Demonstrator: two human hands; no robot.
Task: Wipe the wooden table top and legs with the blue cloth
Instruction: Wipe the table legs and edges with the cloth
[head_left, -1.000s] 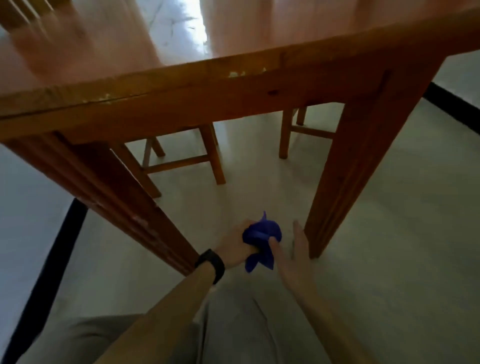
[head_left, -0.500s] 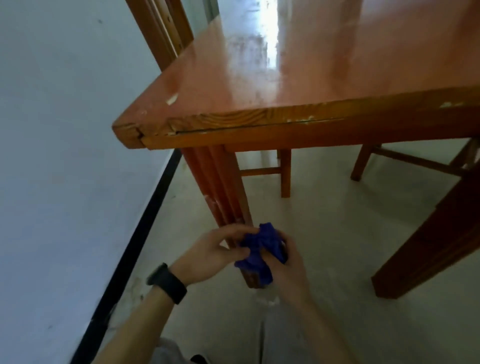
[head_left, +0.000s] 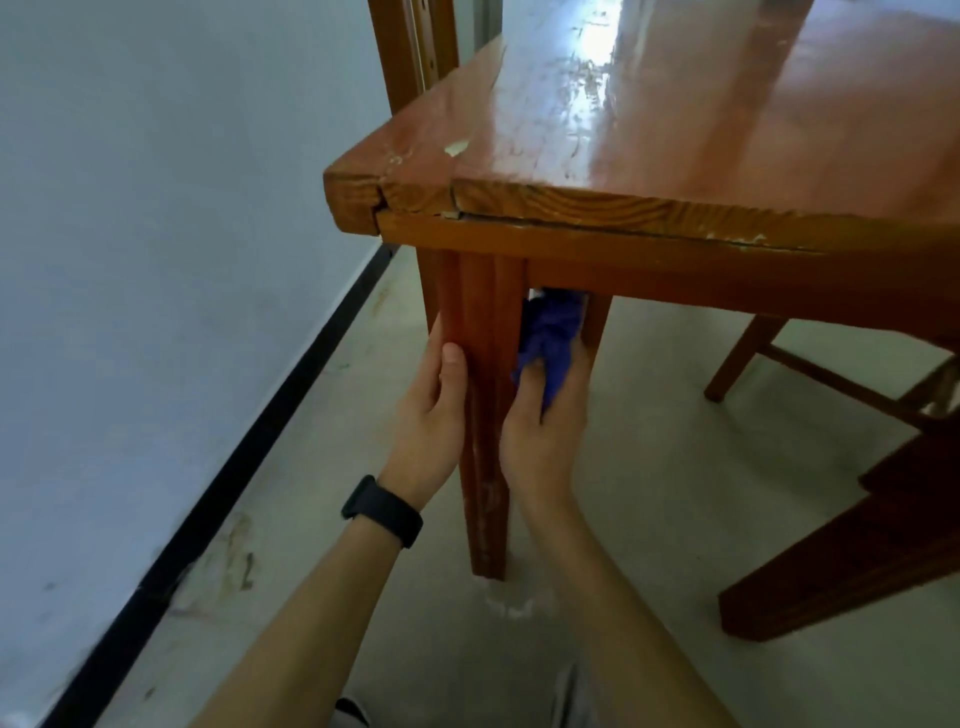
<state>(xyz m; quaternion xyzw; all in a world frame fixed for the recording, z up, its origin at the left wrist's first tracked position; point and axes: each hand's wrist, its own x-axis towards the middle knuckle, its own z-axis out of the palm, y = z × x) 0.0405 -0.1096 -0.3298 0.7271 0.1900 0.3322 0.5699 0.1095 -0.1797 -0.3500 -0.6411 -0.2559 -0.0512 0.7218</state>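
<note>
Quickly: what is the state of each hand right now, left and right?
Left hand: grips the table leg, thumb on its front.
Right hand: holds the blue cloth against the same leg.

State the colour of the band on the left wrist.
Black: the wristband shows plainly in the head view.

Pale blue-grey wall (head_left: 156, 260) at left meets a light, matte floor (head_left: 675, 467) along 1 black baseboard (head_left: 249, 441), with dark scuff marks (head_left: 231, 561) beside it; 1 wooden door frame (head_left: 410, 47) stands at the far end, wooden chair legs (head_left: 737, 358) at right.
</note>
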